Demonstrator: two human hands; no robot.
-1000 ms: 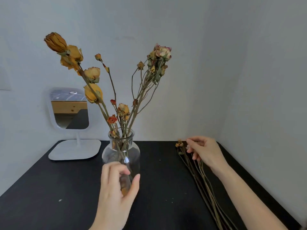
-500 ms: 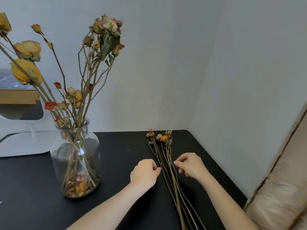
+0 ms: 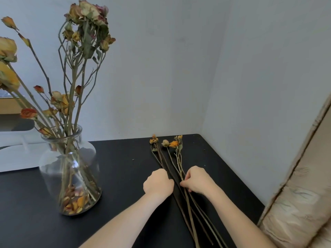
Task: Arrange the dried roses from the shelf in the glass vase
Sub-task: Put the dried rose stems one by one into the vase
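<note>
Two bare forearms reach in from the bottom edge over a matte black shelf top (image 3: pixel 125 190). At the near right edge a beige, creased cushion (image 3: pixel 300 203) presses against the shelf side. The right hand (image 3: pixel 196 179) pinches thumb and fingertips on a loose bunch of long, thin, brown dried rose stems (image 3: pixel 188 206) lying flat on the shelf. The left hand (image 3: pixel 158 182) is curled like a loose fist, knuckles up, touching the leftmost stem; its fingertips are hidden, so whether it grips a stem cannot be told. The stems run away from the viewer, ending in a few small orange and tan dried flower heads (image 3: pixel 172 144) near the shelf's back right corner. Off to the left, well apart from the hands, stands a clear, round-bellied glass vase (image 3: pixel 70 169). It already holds several tall dried roses with yellow, orange and faded pink blooms (image 3: pixel 86 13), and fallen petals (image 3: pixel 75 203) are heaped at its bottom. Behind the vase is the white base of a stand mirror (image 3: pixel 16 154). Plain pale grey walls (image 3: pixel 161 68) meet in the corner beyond. The task looks well under way: much of the arrangement is standing, while this last bunch remains to be lifted, carried over and slid into the vase neck.
</note>
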